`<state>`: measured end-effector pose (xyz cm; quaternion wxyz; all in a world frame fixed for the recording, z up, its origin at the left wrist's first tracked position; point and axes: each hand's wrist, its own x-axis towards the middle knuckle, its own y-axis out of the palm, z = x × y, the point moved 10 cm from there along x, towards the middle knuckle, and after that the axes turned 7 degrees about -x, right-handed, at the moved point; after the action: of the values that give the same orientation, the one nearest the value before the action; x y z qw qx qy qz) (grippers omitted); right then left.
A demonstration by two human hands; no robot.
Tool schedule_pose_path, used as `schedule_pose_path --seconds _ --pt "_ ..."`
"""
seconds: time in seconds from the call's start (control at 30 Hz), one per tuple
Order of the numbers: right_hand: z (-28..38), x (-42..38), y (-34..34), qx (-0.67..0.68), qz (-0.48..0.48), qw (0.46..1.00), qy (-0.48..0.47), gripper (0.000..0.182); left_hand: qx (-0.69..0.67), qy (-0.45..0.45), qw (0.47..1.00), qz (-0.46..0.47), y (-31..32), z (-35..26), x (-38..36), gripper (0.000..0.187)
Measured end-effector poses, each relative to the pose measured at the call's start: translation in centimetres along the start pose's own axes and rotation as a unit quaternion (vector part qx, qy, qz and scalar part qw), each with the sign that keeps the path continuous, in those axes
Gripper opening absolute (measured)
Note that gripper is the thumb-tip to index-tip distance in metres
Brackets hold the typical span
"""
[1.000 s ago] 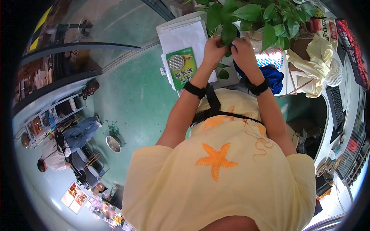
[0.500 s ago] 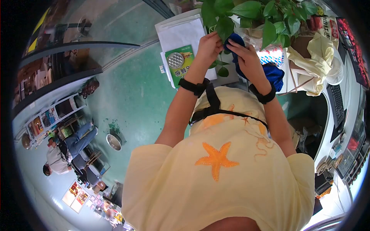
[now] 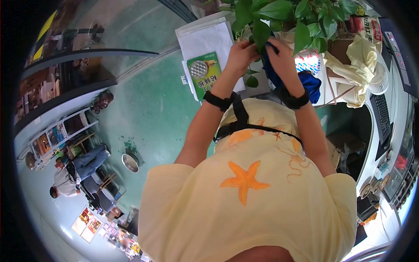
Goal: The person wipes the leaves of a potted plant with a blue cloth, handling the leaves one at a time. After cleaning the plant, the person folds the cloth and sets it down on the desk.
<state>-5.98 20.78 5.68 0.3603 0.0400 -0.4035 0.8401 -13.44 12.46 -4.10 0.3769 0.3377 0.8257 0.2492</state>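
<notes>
A leafy green potted plant (image 3: 279, 11) hangs over the top of the view, its pot out of sight. My left hand (image 3: 241, 56) is closed, fingers pinched at the edge of a plant leaf (image 3: 261, 32); the fingertips are partly hidden. My right hand (image 3: 281, 56) grips a dark blue cloth (image 3: 271, 73) against the leaf's other side, the cloth hanging below the fingers. Another bunched blue cloth (image 3: 310, 85) lies on the desk right of my right wrist. A small leaf (image 3: 252, 81) dangles between my forearms.
Left of my hands, a green-and-yellow booklet (image 3: 208, 81) with a round metal dimpled item (image 3: 198, 69) rests on white papers (image 3: 209, 39). Pale yellow cloth (image 3: 360, 56), a white fan (image 3: 379, 82) and a keyboard (image 3: 380, 115) are at right. A person (image 3: 70, 177) sits far left near a metal bowl (image 3: 130, 162).
My right hand has shifted slightly and turned, and the blue cloth now hangs lower behind the fingers. My left hand has moved slightly down with its fingers still at the leaf.
</notes>
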Motion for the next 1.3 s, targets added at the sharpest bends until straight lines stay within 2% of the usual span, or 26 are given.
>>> schedule_pose_path --seconds 0.07,0.1,0.2,0.3,0.4,0.43,0.5,0.53,0.6,0.63,0.73,0.87,1.0,1.07,1.1,1.2,1.23,1.3 --pt "1.7 0.1 1.6 -0.111 0.072 0.989 -0.069 0.022 -0.027 -0.002 1.0 0.008 0.1 0.1 0.1 0.028" --pt "1.2 -0.2 2.5 -0.131 0.129 0.983 -0.018 0.029 -0.036 -0.005 0.999 0.004 -0.3 0.0 0.4 0.028" --pt "2.6 -0.3 1.4 -0.074 0.071 0.992 -0.071 0.035 -0.073 -0.005 0.997 0.004 -1.1 -0.5 0.5 0.025" --pt "2.3 -0.9 0.8 -0.056 0.081 0.99 -0.099 0.04 -0.095 0.0 0.995 -0.012 -1.1 -1.4 0.3 0.023" --pt "0.7 -2.3 1.1 -0.032 0.162 0.984 -0.059 0.04 -0.121 0.019 0.992 -0.026 -2.2 -1.8 0.5 0.024" --pt "0.2 -2.6 0.8 -0.03 0.152 0.987 -0.046 0.038 -0.131 0.027 0.991 -0.028 -2.6 -2.0 0.6 0.024" --pt "-0.6 -3.2 0.0 -0.026 0.131 0.991 -0.02 0.036 -0.062 0.038 0.996 -0.052 -3.3 -2.6 0.6 0.025" --pt "-1.9 -3.3 -0.1 -0.027 0.144 0.988 0.043 0.034 -0.028 0.044 0.997 -0.065 -3.4 -3.0 0.5 0.026" --pt "-4.1 -3.5 -0.5 -0.028 0.167 0.971 0.167 0.03 0.13 0.158 0.97 -0.131 -4.8 -5.3 0.5 0.028" --pt "-3.9 -3.1 -1.1 -0.016 0.149 0.975 0.162 0.028 0.209 0.213 0.941 -0.163 -5.1 -6.5 0.2 0.029" --pt "-2.4 -1.3 -3.1 0.032 0.096 0.985 0.137 0.025 0.242 0.385 0.877 -0.158 -3.1 -10.2 -2.2 0.033" --pt "0.1 0.8 -4.4 0.102 -0.014 0.991 0.08 0.024 0.174 0.3 0.937 -0.052 0.7 -9.7 -1.8 0.032" --pt "1.4 1.9 -4.8 0.096 -0.088 0.989 0.065 0.02 0.14 0.226 0.962 -0.052 0.9 -7.5 -0.4 0.033" --pt "2.2 2.0 -3.5 0.068 -0.04 0.994 0.074 0.021 0.135 0.194 0.968 -0.079 0.9 -6.5 -0.6 0.03" --pt "2.4 2.0 -2.9 0.054 -0.016 0.995 0.079 0.022 0.051 0.174 0.982 -0.054 1.4 -5.6 -0.5 0.031" --pt "4.8 0.9 -1.3 -0.036 -0.026 0.997 -0.06 0.028 -0.08 0.125 0.989 -0.028 2.8 -3.9 -1.2 0.031" --pt "4.4 0.6 -0.4 -0.039 0.005 0.998 -0.05 0.032 -0.044 0.12 0.992 -0.012 2.5 -3.7 -0.9 0.033" --pt "4.3 0.5 -0.3 -0.036 -0.003 0.998 -0.047 0.033 -0.064 0.11 0.992 -0.008 2.5 -3.6 -1.0 0.032"
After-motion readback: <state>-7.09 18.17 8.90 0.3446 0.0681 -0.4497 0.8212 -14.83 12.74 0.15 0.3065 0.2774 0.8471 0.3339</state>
